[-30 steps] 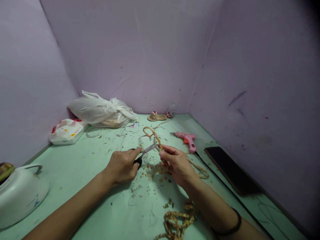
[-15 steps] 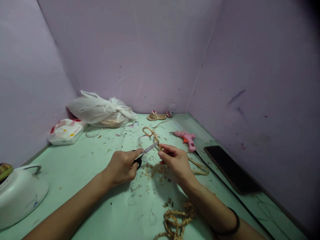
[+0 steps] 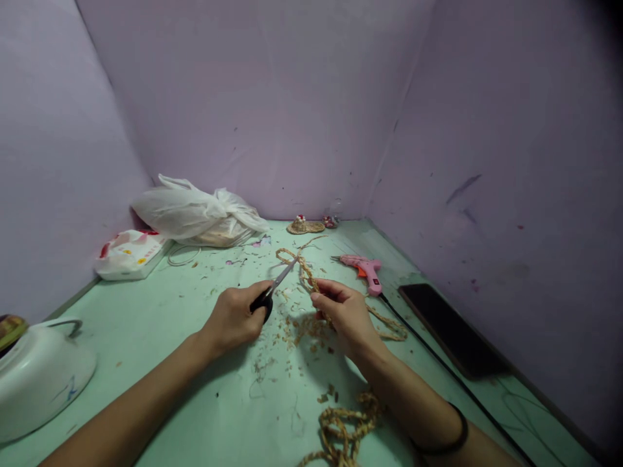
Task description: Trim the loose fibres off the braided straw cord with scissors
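Observation:
My left hand (image 3: 237,319) is closed around the black handles of a pair of scissors (image 3: 281,277), whose blades look closed and point up and right. The scissor tips are by a braided straw rope (image 3: 308,274), near where it forms a loop; I cannot tell whether they touch. My right hand (image 3: 343,312) pinches that rope between thumb and fingers. Beyond the fingers, the rope runs up to the loop and a loose, thin end. More of it trails out to the right behind the hand. A tangled heap of the same braid (image 3: 341,428) lies nearer me.
Straw scraps litter the green table (image 3: 195,395). A pink glue gun (image 3: 363,267) with a black cord and a dark phone (image 3: 452,329) lie right. A small woven slipper (image 3: 305,227) stands at the back. Left are a plastic bag (image 3: 195,211), a tissue pack (image 3: 134,255) and a white bowl (image 3: 43,383).
The scissors have turned to point more steeply upward, their tips moving from beside my right fingertips up towards the loop. My right hand keeps its pinch on the rope, shifted slightly.

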{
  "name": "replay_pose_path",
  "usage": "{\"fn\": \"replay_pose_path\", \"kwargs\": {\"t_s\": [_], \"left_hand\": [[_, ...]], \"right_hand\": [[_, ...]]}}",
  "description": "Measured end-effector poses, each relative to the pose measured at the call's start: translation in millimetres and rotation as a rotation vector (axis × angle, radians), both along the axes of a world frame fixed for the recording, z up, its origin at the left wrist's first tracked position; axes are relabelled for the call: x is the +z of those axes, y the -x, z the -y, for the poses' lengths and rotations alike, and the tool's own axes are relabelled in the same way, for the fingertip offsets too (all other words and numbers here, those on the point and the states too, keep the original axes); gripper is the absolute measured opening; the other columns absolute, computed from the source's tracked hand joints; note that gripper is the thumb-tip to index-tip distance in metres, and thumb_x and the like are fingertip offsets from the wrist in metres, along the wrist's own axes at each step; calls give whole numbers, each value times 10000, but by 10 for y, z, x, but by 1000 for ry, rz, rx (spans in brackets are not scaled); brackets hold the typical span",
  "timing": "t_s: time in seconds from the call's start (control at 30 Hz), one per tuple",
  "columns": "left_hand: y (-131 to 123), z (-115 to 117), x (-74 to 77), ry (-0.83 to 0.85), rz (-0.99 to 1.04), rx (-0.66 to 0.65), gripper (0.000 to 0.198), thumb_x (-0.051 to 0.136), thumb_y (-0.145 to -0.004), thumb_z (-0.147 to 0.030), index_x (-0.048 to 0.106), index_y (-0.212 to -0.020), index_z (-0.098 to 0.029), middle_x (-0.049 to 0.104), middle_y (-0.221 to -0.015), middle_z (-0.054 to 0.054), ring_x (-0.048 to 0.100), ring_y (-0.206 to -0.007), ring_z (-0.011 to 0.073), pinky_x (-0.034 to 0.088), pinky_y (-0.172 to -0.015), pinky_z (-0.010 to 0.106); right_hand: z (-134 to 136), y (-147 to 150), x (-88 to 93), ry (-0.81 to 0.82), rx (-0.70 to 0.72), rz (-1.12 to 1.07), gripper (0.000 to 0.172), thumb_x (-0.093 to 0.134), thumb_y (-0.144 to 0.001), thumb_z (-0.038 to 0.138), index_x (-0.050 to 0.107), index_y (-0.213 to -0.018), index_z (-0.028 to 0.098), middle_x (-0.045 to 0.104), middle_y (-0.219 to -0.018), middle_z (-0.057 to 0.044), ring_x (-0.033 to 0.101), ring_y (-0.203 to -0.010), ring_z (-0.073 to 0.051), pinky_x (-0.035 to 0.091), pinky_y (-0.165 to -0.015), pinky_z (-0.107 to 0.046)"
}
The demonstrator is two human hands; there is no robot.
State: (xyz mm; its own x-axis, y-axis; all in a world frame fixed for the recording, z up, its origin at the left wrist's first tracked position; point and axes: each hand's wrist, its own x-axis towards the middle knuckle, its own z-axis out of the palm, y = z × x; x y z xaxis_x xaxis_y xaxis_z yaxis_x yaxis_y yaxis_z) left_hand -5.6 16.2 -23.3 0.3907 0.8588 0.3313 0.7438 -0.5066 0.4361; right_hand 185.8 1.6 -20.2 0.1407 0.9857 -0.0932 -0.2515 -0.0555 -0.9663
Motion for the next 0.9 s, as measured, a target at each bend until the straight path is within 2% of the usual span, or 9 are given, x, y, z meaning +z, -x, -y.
{"fn": "replay_pose_path", "kwargs": {"t_s": [0.1,0.17,0.27,0.37,0.47,0.63,0.7,0.8,0.9], "left_hand": [[-14,15,9,-50,-23,15,408,428,-681,-151,569,-1056,-234,667,-795,-8,585,-659,129,401,-615,207],[-24,33,11,-84,-56,14,405,437,-674,-153,576,-1044,-241,674,-799,-8,594,-658,137,400,-602,216],[-26,46,4,-124,-78,6,416,457,-671,-170,565,-1069,-229,681,-894,14,616,-725,162,421,-633,240],[-16,43,-16,-161,-142,3,450,472,-667,-193,537,-1112,-204,667,-971,49,621,-800,200,437,-674,283],[-11,41,-38,-189,-266,4,455,472,-669,-211,523,-1122,-199,670,-927,65,619,-790,229,435,-658,318],[-18,47,-53,-205,-356,-1,456,465,-677,-226,505,-1131,-207,665,-865,54,615,-755,232,428,-634,325],[-19,45,-49,-215,-365,-6,456,461,-676,-225,503,-1130,-210,662,-846,44,613,-739,226,427,-622,321],[-22,41,-43,-238,-390,-8,453,455,-680,-226,502,-1129,-208,657,-824,36,611,-716,222,428,-605,321],[-25,46,-48,-269,-423,-5,465,458,-679,-230,496,-1141,-198,652,-818,39,608,-698,226,431,-592,329]], "right_hand": [[13,-13,27,6,53,-52,276,695,-571,309,673,-790,142,529,-561,24,368,-441,-53,231,-353,-176],[14,-22,39,39,84,-120,271,679,-603,331,662,-789,134,450,-508,47,307,-417,-39,171,-345,-168],[5,-31,52,109,145,-237,268,682,-598,248,644,-834,128,389,-489,70,302,-415,-33,220,-354,-144],[-3,-40,66,159,231,-354,200,656,-602,165,620,-795,126,434,-530,55,350,-435,-34,302,-378,-133],[-11,-58,79,237,310,-467,68,617,-632,130,567,-677,129,442,-529,47,364,-430,-33,319,-375,-122],[-23,-88,84,399,457,-604,67,602,-662,151,562,-702,115,428,-504,46,390,-439,-37,330,-381,-113],[-22,-88,77,349,432,-542,89,629,-642,167,554,-660,124,443,-515,42,378,-435,-33,254,-337,-103],[-18,-76,62,185,292,-296,125,668,-596,194,568,-630,126,464,-518,41,331,-408,-24,136,-311,-124],[-12,-57,52,58,98,9,206,650,-600,236,645,-765,113,454,-469,55,296,-382,-31,162,-332,-156]]}}
